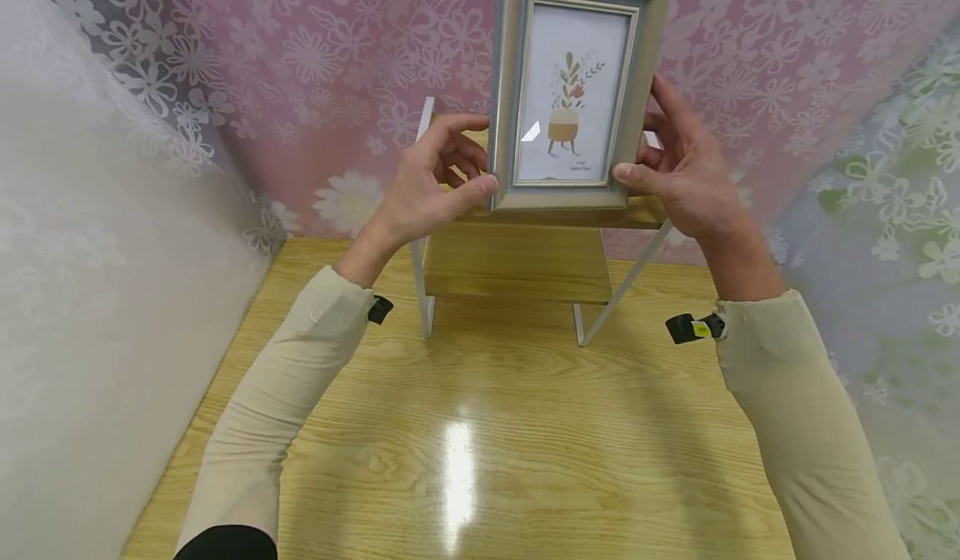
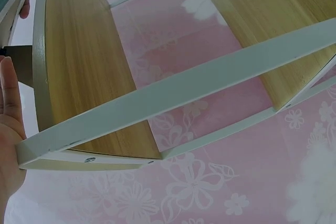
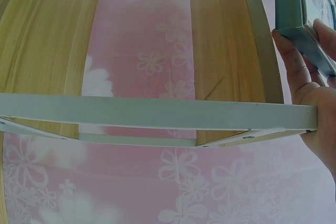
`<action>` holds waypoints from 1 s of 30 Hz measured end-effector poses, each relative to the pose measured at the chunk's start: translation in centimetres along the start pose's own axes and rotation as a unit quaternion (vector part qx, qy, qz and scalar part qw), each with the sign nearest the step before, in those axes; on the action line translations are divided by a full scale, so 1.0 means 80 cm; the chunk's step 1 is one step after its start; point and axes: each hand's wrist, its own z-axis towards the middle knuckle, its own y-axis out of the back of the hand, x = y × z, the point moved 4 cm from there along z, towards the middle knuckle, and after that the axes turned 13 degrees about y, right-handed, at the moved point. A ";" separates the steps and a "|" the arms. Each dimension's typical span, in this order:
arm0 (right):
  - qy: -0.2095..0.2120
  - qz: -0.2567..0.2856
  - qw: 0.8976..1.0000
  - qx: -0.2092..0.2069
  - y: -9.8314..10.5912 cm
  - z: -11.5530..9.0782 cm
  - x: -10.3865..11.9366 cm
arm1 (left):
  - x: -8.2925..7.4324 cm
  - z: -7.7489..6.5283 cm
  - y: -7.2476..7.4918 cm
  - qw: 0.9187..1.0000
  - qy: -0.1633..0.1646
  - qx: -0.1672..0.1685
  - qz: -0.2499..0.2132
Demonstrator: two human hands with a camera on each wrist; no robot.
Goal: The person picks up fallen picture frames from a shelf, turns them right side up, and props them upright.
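Note:
A picture frame [image 1: 566, 197] with a beige outer border and a potted-plant print is held upright above a small wooden shelf stand. My right hand [image 1: 693, 172] grips its lower right side, thumb on the front border and fingers reaching behind. At the lower left edge, my left hand [image 1: 427, 177] pinches the frame with thumb and fingers. In the right wrist view, the frame's corner [image 3: 294, 32] lies between my right thumb and fingers. The left wrist view catches only an edge of the frame [image 2: 11, 6] and part of my left hand [image 2: 9, 135].
Below the frame, the stand has a wooden top [image 1: 517, 220], a lower shelf [image 1: 517, 264] and white metal legs [image 1: 626, 281]. A wood-grain floor [image 1: 540, 427] lies in front. Flower-patterned pink fabric [image 1: 360, 60] hangs behind, with pale fabric walls [image 1: 90, 252] at both sides.

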 end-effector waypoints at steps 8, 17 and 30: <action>0.022 -0.014 1.000 0.007 0.000 0.001 -0.001 | -0.001 -0.001 0.002 1.000 0.013 0.000 0.004; 0.033 0.006 0.998 0.045 -0.004 0.001 0.002 | 0.001 0.001 0.005 1.000 0.028 -0.002 -0.005; 0.041 -0.009 0.997 0.066 0.000 0.001 -0.002 | 0.005 0.006 0.009 0.999 0.043 -0.014 -0.010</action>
